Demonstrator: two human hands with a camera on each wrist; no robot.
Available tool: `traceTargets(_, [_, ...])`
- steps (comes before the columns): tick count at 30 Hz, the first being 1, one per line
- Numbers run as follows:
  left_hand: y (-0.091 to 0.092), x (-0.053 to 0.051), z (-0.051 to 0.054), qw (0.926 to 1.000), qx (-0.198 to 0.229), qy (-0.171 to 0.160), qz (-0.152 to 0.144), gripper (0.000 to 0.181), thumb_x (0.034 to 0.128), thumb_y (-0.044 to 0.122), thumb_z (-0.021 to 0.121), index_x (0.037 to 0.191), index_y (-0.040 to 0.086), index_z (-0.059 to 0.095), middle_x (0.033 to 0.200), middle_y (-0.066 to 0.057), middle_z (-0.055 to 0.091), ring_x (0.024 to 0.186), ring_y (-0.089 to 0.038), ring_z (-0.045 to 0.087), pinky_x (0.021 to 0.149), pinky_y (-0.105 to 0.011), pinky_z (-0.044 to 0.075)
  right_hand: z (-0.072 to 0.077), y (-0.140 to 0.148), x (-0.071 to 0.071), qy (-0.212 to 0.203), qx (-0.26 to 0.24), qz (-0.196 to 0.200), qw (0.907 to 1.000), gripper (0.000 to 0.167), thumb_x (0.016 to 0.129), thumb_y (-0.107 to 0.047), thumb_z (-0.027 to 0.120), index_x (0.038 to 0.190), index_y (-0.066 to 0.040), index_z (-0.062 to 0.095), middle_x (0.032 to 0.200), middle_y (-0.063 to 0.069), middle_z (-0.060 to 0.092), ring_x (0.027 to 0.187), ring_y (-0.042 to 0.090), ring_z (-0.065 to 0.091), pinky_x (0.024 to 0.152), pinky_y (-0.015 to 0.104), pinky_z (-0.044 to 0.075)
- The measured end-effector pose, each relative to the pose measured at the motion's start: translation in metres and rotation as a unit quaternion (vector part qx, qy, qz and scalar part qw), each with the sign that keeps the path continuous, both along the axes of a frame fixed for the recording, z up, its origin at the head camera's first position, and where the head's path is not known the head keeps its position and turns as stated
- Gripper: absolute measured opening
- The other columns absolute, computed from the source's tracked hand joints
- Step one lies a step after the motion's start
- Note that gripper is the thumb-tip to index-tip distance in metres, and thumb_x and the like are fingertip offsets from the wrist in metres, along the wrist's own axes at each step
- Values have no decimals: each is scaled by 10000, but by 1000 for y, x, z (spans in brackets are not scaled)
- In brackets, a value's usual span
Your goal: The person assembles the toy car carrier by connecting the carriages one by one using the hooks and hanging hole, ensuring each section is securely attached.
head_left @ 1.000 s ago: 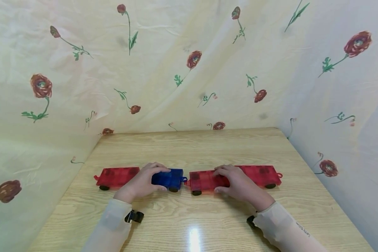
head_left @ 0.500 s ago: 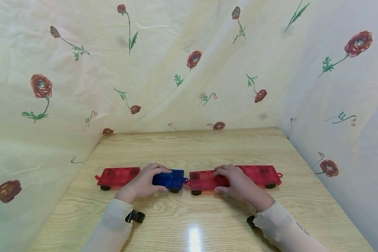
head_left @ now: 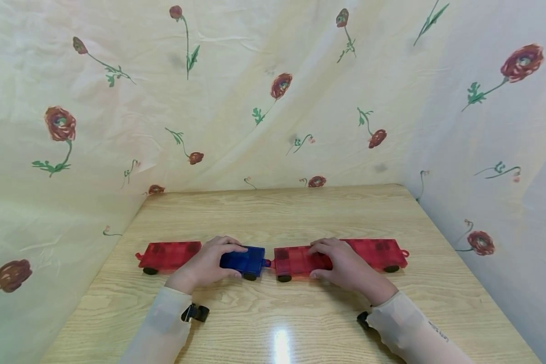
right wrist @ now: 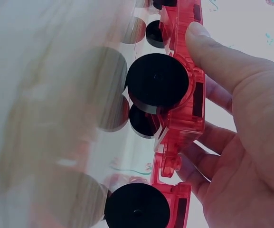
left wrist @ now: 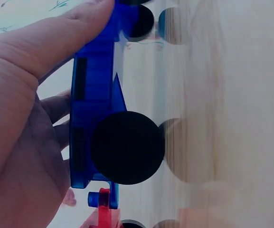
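Note:
My left hand [head_left: 209, 260] grips a see-through blue toy train car [head_left: 250, 260] with black wheels, thumb on its near side and fingers on the far side. My right hand [head_left: 341, 260] holds a red train car [head_left: 296, 260] the same way. Between these cars, the blue coupling ring [head_left: 267, 263] overlaps the red car's coupling. A second red car [head_left: 175, 254] stands left of the blue one; in the left wrist view a red coupling loop [left wrist: 104, 202] crosses a blue peg [left wrist: 93, 198]. Behind my right hand, another red car's [head_left: 373, 253] coupling meets the held car's coupling [right wrist: 170, 164].
All the cars stand in one row on a light wood-grain table [head_left: 273, 217]. Flowered cloth [head_left: 236, 101] hangs behind the table and at both sides. A black strap device [head_left: 195, 312] sits at the left wrist, and a black piece [head_left: 363, 319] shows at the right wrist.
The blue car shifts slightly right, then slightly back left, and the left red car moves with it. Its right ring now sits lower over the red coupling. The right hand stays nearly still.

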State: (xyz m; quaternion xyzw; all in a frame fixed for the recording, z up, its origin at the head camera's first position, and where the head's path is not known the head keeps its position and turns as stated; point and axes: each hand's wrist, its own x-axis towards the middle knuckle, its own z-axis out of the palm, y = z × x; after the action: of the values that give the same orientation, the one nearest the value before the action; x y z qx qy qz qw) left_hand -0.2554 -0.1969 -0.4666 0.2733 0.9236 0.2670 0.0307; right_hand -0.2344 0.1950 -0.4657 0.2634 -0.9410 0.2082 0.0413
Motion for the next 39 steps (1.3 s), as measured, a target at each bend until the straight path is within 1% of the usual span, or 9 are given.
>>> traceTargets(2, [1,0,1,10000,-77,52,-3,617,835,375,891,1409,342,669,1453,89,532,1402,-238,436,1132,-555,412,0,0,0,-38,-6,-13,10000,493,861,-406,881,1288,-222,717,1410,36,611,1318,337,545,1091,573,444])
traceTargets(10, [0,1,2,9999,-112,71,-6,615,834,368,893,1408,333,674,1467,70,533,1412,-252,434,1133,-556,413,1,-1,1,-61,-37,3,10000,497,859,-404,883,1293,-226,717,1413,33,608,1320,338,541,1088,573,446])
traceTargets(19, [-2,2,3,9998,-160,-43,120,610,842,361,882,1412,380,665,1526,72,501,1448,-264,416,1134,-544,426,1,1,0,-162,-116,83,9998,464,865,-384,882,1277,-245,720,1467,32,583,1340,333,535,1103,565,440])
traceTargets(25, [-3,3,4,9998,-193,-20,93,606,848,345,881,1415,363,667,1533,49,502,1447,-275,419,1136,-539,426,1,1,0,-185,-122,115,9997,461,867,-376,881,1279,-249,719,1482,30,574,1351,328,529,1107,557,440])
traceTargets(32, [-3,2,2,9999,-142,8,62,607,846,334,884,1413,357,668,1521,49,509,1436,-268,429,1130,-532,433,2,1,0,-214,-166,146,9995,460,866,-376,880,1277,-246,720,1484,32,573,1356,330,525,1104,561,441])
traceTargets(39, [-3,1,2,9998,-25,-139,112,612,845,341,885,1412,383,660,1527,77,496,1445,-260,411,1128,-543,431,2,2,0,-220,-188,138,9995,453,869,-370,879,1275,-250,720,1490,34,569,1362,341,518,1108,572,434])
